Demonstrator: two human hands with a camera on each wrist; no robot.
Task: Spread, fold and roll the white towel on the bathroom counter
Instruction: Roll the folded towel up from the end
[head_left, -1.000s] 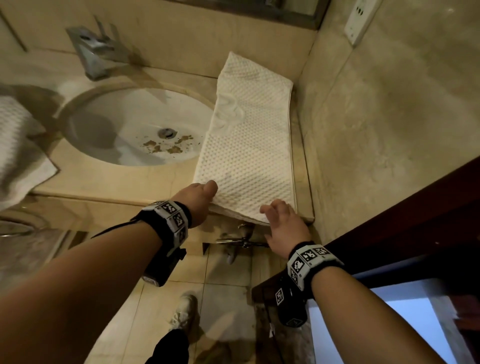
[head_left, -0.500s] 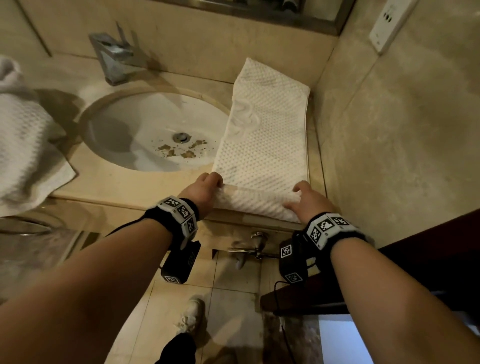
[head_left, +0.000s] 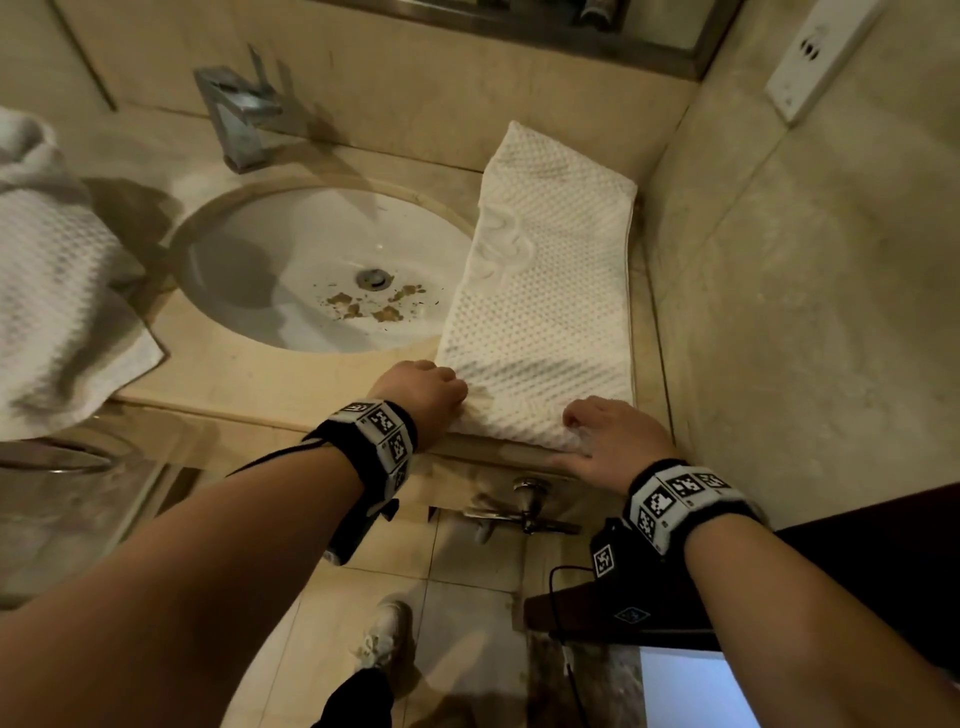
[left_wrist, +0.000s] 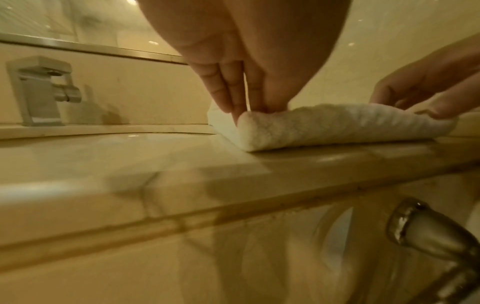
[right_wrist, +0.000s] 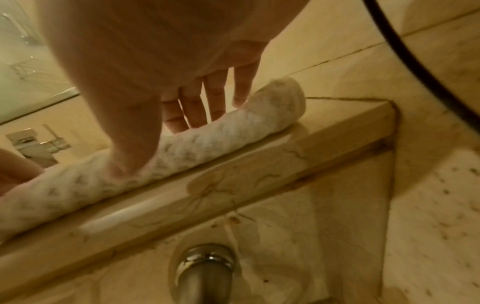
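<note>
The white towel (head_left: 540, 291) lies as a long folded strip on the beige counter (head_left: 270, 384), right of the sink. Its near end is rolled into a short tube (head_left: 514, 421) along the counter's front edge. My left hand (head_left: 441, 389) pinches the tube's left end (left_wrist: 259, 131) with its fingers (left_wrist: 228, 96) pointing down onto it. My right hand (head_left: 582, 431) grips the right part of the tube (right_wrist: 207, 139), thumb (right_wrist: 130, 144) on the near side and fingers (right_wrist: 194, 107) over the far side.
An oval sink (head_left: 322, 270) with brown debris near the drain and a steel faucet (head_left: 239, 114) lie to the left. Another white towel (head_left: 57, 291) is bunched at the far left. A tiled wall (head_left: 779, 312) closes the right side. A metal valve (head_left: 524, 504) sits under the counter.
The towel's near end, which hung at the counter's edge, has been turned over into a roll. Both hands have moved forward onto the roll.
</note>
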